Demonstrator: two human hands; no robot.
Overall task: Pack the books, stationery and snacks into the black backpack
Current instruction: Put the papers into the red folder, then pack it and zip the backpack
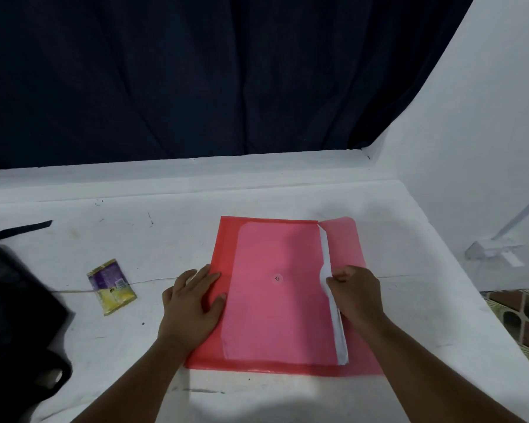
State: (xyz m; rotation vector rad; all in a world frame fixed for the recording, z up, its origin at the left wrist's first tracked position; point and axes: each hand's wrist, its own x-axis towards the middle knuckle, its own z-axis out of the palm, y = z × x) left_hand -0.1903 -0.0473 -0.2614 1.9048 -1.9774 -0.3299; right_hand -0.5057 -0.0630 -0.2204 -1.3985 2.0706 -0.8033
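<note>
Hands working white paper sheets (333, 300) into a translucent red plastic snap-button document folder (275, 300) lying flat, centre of the white table (409, 346).

Left hand (190, 309) presses flat, fingers spread, on the folder's left edge; right hand (353, 293) pinches the paper at the open right side. The folder looks light, floppy and slick, best carried by both long edges. At far left, the black fabric backpack (16, 315) is cut off and blurred; the purple-and-yellow snack packet's (112, 286) print is unreadable.

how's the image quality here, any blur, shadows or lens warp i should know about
Head view: soft overall, the black backpack smeared at the left edge; wide-angle warp bends the table back edge and the right wall; a dim shadow falls at bottom centre; the snack packet print is unreadable; the red folder and both hands stay fairly clear.
</note>
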